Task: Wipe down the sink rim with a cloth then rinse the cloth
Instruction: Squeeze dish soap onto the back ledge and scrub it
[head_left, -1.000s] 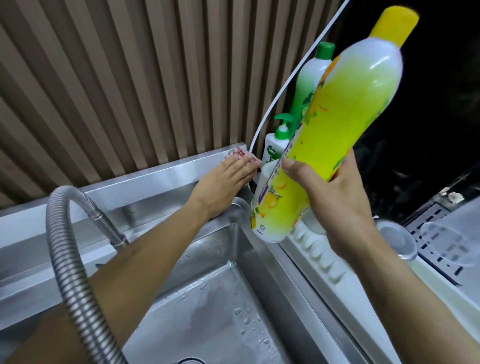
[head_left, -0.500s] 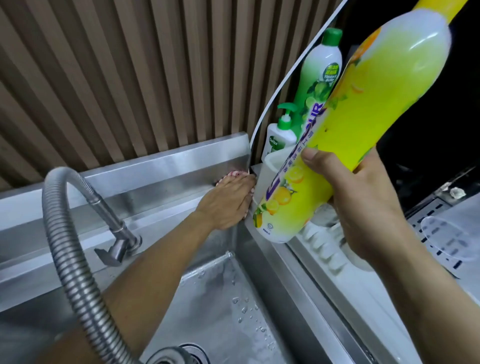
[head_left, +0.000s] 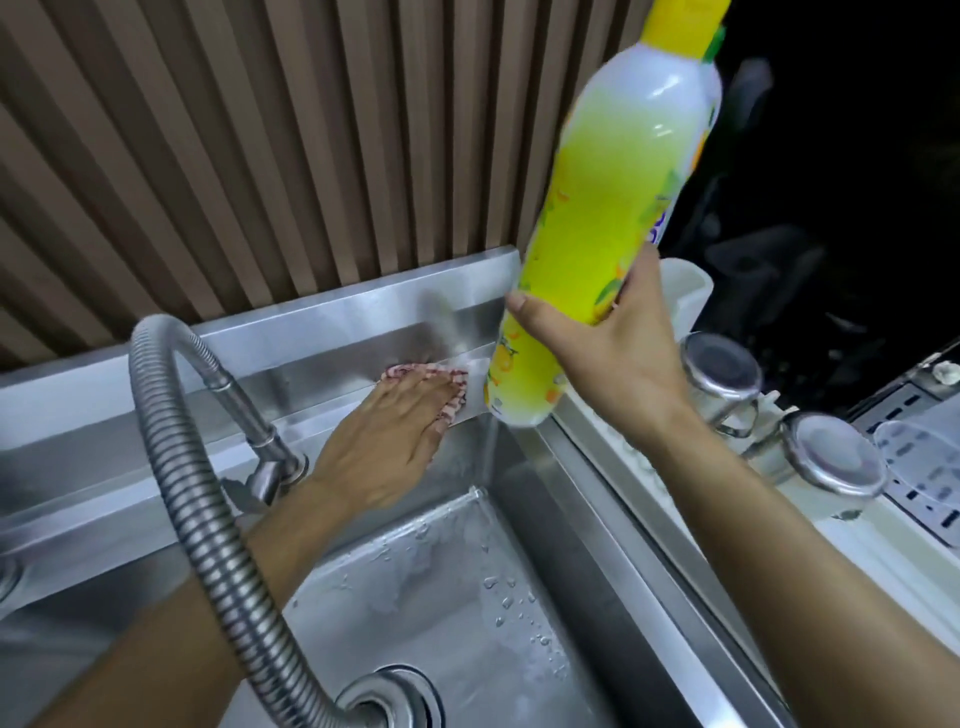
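Note:
My left hand (head_left: 384, 441) lies flat on a red-and-white patterned cloth (head_left: 453, 400), pressing it onto the back ledge of the steel sink rim (head_left: 337, 374) near the back right corner. Only the cloth's edges show around my fingers. My right hand (head_left: 602, 353) grips a tall yellow dish-soap bottle (head_left: 618, 208), lifted and tilted above the sink's right rim. The basin (head_left: 441, 597) below is wet with droplets.
A flexible metal faucet hose (head_left: 197, 493) arcs over my left forearm down to the spray head near the drain (head_left: 387, 696). A white holder (head_left: 685, 291) and two steel-lidded containers (head_left: 719, 369) (head_left: 831, 462) stand on the white counter at the right. A slatted wall rises behind.
My left hand slid the cloth from the back right corner leftward and down along the back ledge. The right hand lifted the yellow bottle higher and more upright; the view shifted downward.

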